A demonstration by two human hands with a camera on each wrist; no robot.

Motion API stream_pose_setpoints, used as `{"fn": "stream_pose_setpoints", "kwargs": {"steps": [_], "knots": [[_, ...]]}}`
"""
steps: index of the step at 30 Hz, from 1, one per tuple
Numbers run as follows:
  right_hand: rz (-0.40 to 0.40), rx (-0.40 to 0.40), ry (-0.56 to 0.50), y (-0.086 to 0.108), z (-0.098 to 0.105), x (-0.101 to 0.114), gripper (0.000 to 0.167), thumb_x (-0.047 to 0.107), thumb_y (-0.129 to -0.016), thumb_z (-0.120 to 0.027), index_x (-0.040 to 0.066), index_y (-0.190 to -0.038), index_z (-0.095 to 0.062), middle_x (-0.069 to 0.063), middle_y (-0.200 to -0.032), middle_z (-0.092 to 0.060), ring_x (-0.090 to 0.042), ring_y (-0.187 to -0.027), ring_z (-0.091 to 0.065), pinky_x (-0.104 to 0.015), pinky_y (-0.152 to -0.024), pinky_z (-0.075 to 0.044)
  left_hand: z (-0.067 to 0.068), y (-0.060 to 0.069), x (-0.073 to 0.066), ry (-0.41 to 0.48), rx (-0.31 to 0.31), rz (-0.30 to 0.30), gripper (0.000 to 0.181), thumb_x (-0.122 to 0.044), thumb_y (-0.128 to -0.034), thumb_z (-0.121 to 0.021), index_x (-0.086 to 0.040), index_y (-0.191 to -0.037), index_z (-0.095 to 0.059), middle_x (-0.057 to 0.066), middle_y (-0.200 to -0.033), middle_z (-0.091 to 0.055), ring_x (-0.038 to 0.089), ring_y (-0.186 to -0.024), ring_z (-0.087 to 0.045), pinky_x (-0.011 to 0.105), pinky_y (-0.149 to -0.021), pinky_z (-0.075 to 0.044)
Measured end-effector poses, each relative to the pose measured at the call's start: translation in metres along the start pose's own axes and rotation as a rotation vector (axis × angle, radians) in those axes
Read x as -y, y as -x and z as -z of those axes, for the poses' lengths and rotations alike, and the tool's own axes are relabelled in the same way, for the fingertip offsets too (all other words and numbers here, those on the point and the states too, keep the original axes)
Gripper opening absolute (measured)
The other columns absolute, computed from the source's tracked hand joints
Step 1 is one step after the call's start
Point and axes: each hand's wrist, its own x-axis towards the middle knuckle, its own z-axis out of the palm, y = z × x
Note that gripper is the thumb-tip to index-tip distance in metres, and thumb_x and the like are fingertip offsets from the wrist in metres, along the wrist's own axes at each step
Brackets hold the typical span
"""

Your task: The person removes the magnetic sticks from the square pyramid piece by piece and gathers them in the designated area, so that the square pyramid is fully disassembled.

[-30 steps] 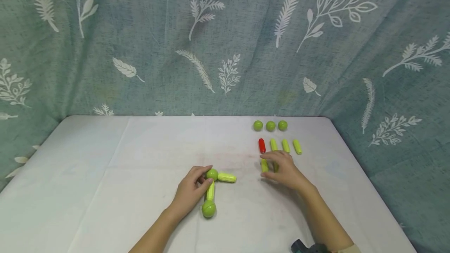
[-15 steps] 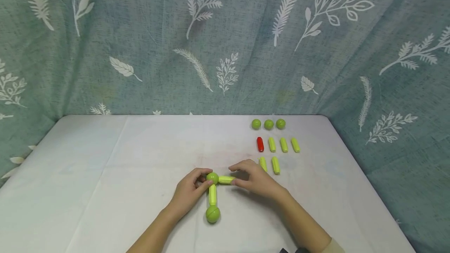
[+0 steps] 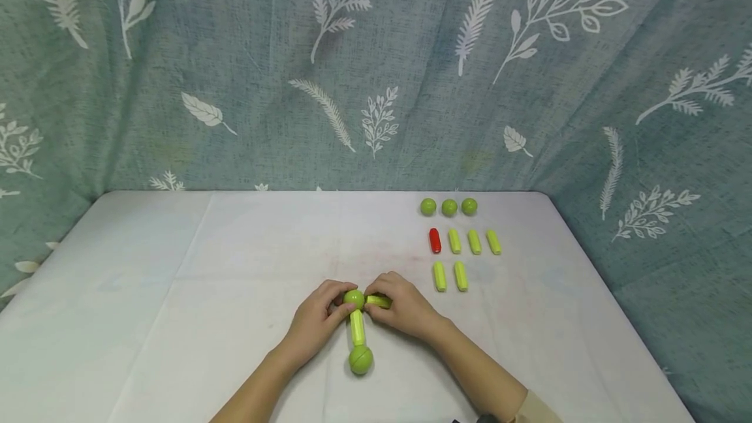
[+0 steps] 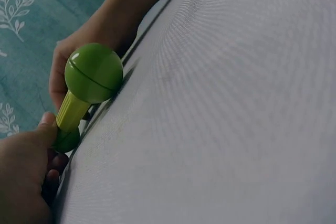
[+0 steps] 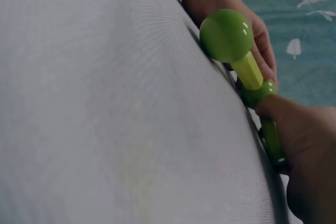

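Note:
My left hand (image 3: 318, 312) grips a green ball (image 3: 354, 299) between thumb and fingers on the white table. From that ball a yellow-green rod (image 3: 357, 328) runs toward the near edge, ending in another green ball (image 3: 361, 359); the left wrist view shows this near ball (image 4: 94, 73) and its rod (image 4: 72, 111) large. My right hand (image 3: 407, 306) pinches a second yellow-green rod (image 3: 378, 301) that points sideways from the held ball. In the right wrist view, this second rod (image 5: 271, 139) lies partly behind the thumb. Whether its end touches the ball is hidden by fingertips.
On the table's right, two yellow-green rods (image 3: 461, 277) lie in a near row. Beyond them a red rod (image 3: 435, 241) lies beside three yellow-green rods (image 3: 474, 242). Three green balls (image 3: 449, 207) line the far edge. A patterned curtain (image 3: 264, 70) hangs behind the white table (image 3: 247, 240).
My right hand has moved left from the loose rods and now pinches the sideways rod. My left hand has kept its grip on the ball, while the near ball has swung slightly right.

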Motion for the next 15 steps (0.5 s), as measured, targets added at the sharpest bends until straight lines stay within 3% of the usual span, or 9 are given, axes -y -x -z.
{"fn": "stream_pose_setpoints", "kwargs": {"steps": [4, 7, 11, 15], "knots": [[-0.033, -0.032, -0.073, -0.001, 0.006, 0.0, 0.019, 0.02, -0.084, -0.073, 0.01, -0.099, -0.069, 0.003, -0.094, -0.066, -0.008, -0.084, -0.056, -0.021, -0.074, -0.049, -0.001, 0.0, -0.001, 0.007, -0.013, 0.01, 0.032, -0.03, -0.0885, -0.064, -0.017, -0.118, -0.061, -0.01, -0.101, -0.055, 0.004, -0.08, -0.049, 0.019, -0.067, -0.045], [-0.127, -0.045, -0.159, -0.002, 0.014, 0.002, 0.027, 0.021, -0.084, -0.072, 0.008, -0.107, -0.068, 0.001, -0.092, -0.068, -0.008, -0.08, -0.057, -0.022, -0.072, -0.05, -0.001, 0.001, -0.002, 0.012, -0.041, 0.015, 0.032, -0.027, -0.0874, -0.066, -0.013, -0.117, -0.061, -0.008, -0.099, -0.054, 0.005, -0.079, -0.049, 0.018, -0.067, -0.046], [-0.28, -0.015, -0.314, -0.004, 0.024, 0.004, 0.031, 0.022, -0.088, -0.068, 0.009, -0.116, -0.064, 0.0, -0.09, -0.065, -0.01, -0.071, -0.056, -0.023, -0.061, -0.051, 0.0, 0.001, -0.002, -0.001, -0.089, 0.024, 0.032, -0.027, -0.0838, -0.071, -0.013, -0.111, -0.062, -0.007, -0.097, -0.054, 0.006, -0.076, -0.048, 0.019, -0.065, -0.045], [-0.383, 0.039, -0.429, -0.001, 0.034, 0.0, 0.037, 0.021, -0.088, -0.068, 0.01, -0.122, -0.061, -0.003, -0.099, -0.062, -0.014, -0.074, -0.059, -0.026, -0.06, -0.053, -0.001, 0.002, -0.001, -0.006, -0.077, 0.034, 0.035, -0.03, -0.0806, -0.074, -0.015, -0.109, -0.061, -0.009, -0.097, -0.054, 0.005, -0.081, -0.05, 0.02, -0.07, -0.046]]}}
